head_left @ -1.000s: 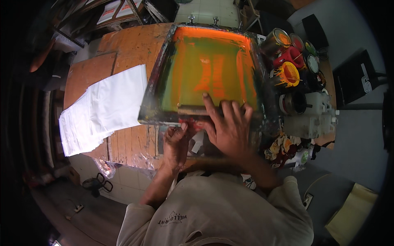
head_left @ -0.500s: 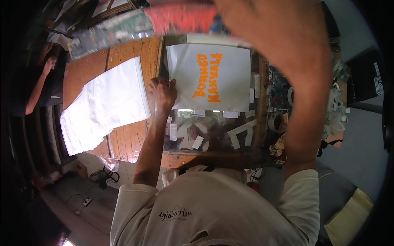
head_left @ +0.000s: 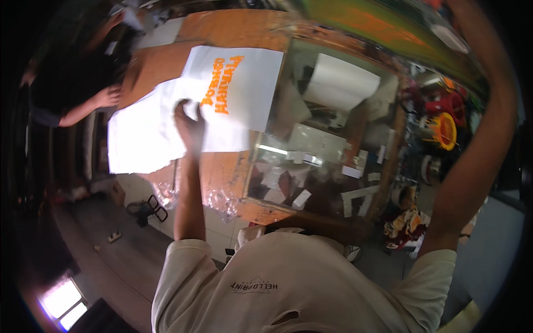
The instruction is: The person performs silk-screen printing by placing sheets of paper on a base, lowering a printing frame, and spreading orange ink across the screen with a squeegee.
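Observation:
A white sheet with orange lettering (head_left: 255,77) lies overlapping the top of a stack of white sheets (head_left: 141,130) on the wooden table. My left hand (head_left: 190,123) is over the stack at the printed sheet's left edge. Its fingers are curved, with a gap between thumb and forefinger. At the upper right, a raised frame with a green, orange-smeared face (head_left: 383,36) stands tilted over the far side of the table. My right hand (head_left: 459,6) is high by that frame's right end, cut off by the picture's edge and blurred, so its fingers cannot be made out.
A glass-topped board (head_left: 311,183) with several pale tape pieces is set in the table (head_left: 227,180); a pale curled sheet (head_left: 344,83) shows on it. Yellow and red containers (head_left: 441,131) stand to the right. Another person's hand (head_left: 107,96) is at the left.
The printed sheet has gone from the glass-topped board leftward onto the stack, along with my left hand. My right hand has moved up and right, and the frame is raised. The view has shifted.

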